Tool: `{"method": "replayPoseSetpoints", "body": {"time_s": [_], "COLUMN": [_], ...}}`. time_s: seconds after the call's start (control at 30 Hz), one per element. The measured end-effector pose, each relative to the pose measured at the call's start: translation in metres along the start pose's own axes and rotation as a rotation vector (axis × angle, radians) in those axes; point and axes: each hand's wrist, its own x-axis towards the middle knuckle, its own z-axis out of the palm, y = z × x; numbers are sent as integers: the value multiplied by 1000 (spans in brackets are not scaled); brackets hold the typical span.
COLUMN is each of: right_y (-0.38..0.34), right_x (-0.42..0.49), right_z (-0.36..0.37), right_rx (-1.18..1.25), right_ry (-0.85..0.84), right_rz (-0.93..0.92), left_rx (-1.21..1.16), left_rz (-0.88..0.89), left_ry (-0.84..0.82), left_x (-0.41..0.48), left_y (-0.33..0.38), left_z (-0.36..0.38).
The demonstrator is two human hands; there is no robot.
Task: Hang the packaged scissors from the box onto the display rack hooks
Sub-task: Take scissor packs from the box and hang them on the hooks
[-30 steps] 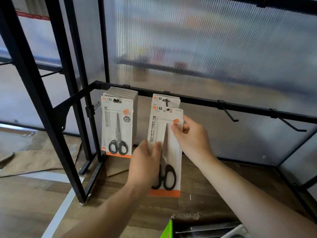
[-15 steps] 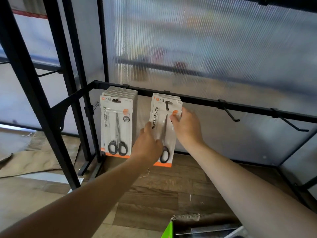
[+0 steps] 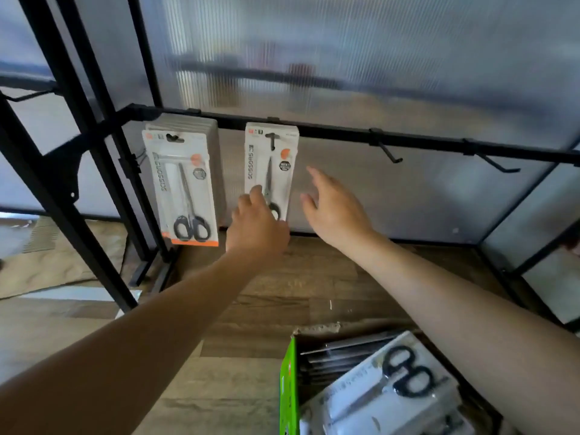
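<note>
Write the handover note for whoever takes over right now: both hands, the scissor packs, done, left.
Left hand: rests on the lower end of the pack hanging on the second hook; grip cannot be told.
Right hand: open, clear of that pack, to its right.
Done: stack of packs on the first hook; second hook loaded.
Left: more packs lie in the green box; two bare hooks wait further right on the rail.
</note>
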Motion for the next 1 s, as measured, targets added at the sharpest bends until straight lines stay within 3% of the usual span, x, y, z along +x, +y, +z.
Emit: {"method": "replayPoseSetpoints", "body": {"time_s": [0.13,0.37,0.63,0.8,1.0], "right_y": [42,119,183,209,222], "right_x": [-57,-144,-205,-215,-227], "right_z": [-22,-67,-103,-118,-124], "right_rx": [-91,-212,-260,-232,-129], "right_ry": [-117,-277,-436,-562,-642], "right_rz": [-83,10,106,124,114], "left_rx": [36,69,263,274,480], "left_rz": [193,431,646,689,727], "left_ry": [-97,-340,-481,-646,-741], "left_x": [-41,-105,-151,-154,-158], "left_y": [21,62,93,123,148], "left_z": [25,84,126,134,157]}}
